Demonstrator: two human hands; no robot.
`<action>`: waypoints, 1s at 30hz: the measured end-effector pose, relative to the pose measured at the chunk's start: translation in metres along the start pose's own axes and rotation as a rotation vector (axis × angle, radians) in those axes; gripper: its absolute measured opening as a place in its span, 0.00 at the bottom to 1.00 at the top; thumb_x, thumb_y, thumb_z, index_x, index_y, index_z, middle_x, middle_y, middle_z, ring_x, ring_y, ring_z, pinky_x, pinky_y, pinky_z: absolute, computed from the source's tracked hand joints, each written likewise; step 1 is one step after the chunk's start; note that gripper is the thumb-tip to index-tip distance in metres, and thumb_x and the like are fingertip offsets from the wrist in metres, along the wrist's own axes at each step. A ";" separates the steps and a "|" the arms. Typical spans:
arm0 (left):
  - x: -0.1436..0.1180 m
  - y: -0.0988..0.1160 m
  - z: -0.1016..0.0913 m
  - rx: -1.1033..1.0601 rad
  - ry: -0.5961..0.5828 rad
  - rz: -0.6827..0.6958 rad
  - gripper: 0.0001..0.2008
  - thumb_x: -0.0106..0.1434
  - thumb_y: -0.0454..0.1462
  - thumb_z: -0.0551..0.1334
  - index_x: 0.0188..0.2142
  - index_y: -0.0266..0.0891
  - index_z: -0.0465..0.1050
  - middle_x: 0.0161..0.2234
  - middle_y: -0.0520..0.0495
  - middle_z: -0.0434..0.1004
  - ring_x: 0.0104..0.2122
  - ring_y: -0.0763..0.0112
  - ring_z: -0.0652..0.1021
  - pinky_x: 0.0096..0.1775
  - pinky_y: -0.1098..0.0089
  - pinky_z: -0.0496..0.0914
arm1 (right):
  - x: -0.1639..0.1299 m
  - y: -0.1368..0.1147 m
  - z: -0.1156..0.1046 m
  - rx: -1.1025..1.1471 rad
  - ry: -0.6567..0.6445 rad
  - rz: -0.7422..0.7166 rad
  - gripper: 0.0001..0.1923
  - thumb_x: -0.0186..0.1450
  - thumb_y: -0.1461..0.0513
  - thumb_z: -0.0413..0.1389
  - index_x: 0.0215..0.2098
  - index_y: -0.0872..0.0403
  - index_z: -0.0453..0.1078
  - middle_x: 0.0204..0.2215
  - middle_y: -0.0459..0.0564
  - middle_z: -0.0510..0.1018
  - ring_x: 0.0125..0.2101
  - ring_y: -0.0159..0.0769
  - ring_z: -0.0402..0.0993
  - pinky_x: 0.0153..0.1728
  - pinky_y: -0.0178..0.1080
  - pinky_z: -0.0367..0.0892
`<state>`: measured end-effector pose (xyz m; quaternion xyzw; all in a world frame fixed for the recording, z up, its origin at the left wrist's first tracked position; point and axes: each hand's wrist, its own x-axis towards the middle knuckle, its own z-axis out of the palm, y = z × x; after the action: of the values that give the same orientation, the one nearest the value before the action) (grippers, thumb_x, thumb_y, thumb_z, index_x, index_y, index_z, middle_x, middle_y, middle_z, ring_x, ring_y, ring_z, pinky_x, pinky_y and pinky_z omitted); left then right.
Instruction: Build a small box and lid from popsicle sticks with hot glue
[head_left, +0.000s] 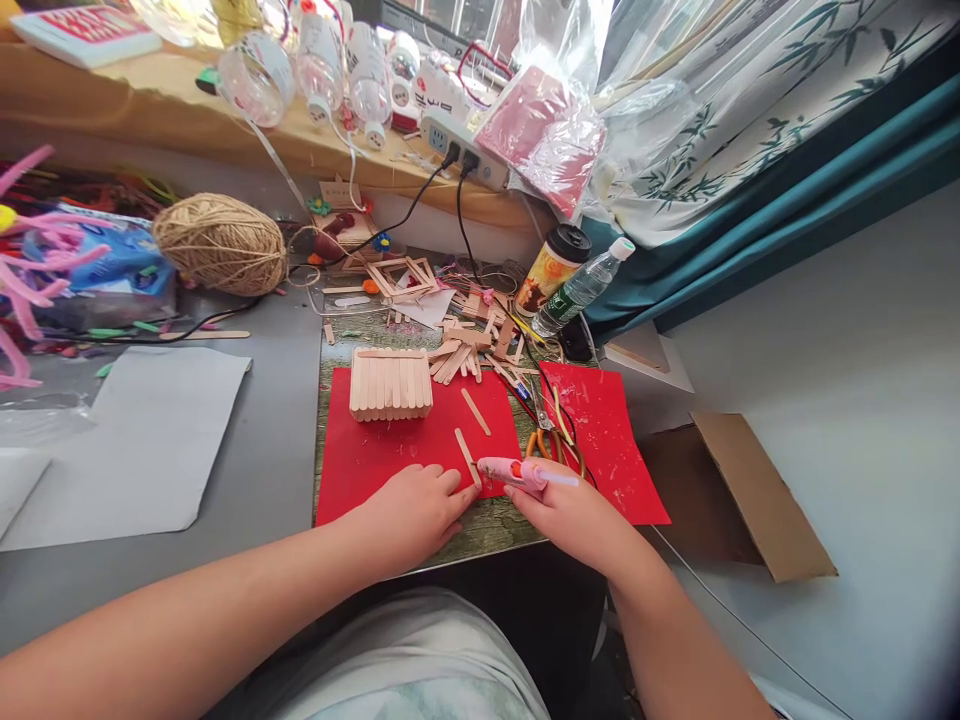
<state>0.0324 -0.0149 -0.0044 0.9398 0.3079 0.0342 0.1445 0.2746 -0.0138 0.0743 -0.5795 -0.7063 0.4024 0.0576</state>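
- My right hand (577, 515) is closed around the pink glue gun (517, 472), gripped low so its nozzle points left at the near end of a loose craft stick (466, 455)
- My left hand (416, 505) lies flat and mostly open, holding nothing; its fingertips (450, 480) press the red sheet (390, 450) just beside that stick, which pins the sheet and steadies the spot
- The stick lies on the sheet's near right edge, close to both hands; a second stick (475, 411) lies just beyond it
- The finished panel of sticks (390, 382) sits further back on the same sheet, out of the nozzle's way
- Orange-handled pliers (551, 445) and spare sticks (465, 350) lie near my right hand on the surface (247, 470), within easy reach
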 end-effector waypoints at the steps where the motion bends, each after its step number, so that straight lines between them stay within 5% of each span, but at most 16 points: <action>1: 0.000 0.000 -0.001 -0.002 -0.003 0.001 0.26 0.72 0.43 0.58 0.67 0.39 0.64 0.44 0.40 0.77 0.41 0.56 0.78 0.39 0.59 0.70 | -0.002 0.000 -0.001 -0.008 -0.011 0.004 0.21 0.73 0.57 0.52 0.62 0.37 0.73 0.60 0.41 0.78 0.58 0.41 0.75 0.61 0.42 0.69; 30: 0.002 0.006 0.001 0.061 -0.050 -0.018 0.26 0.73 0.47 0.58 0.65 0.38 0.65 0.45 0.39 0.77 0.41 0.56 0.78 0.39 0.60 0.68 | 0.004 -0.002 -0.003 0.081 -0.007 0.042 0.20 0.73 0.56 0.53 0.62 0.37 0.73 0.61 0.39 0.77 0.60 0.39 0.74 0.62 0.41 0.69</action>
<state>0.0375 -0.0187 -0.0036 0.9414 0.3137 0.0001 0.1237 0.2733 -0.0086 0.0753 -0.5899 -0.6775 0.4338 0.0701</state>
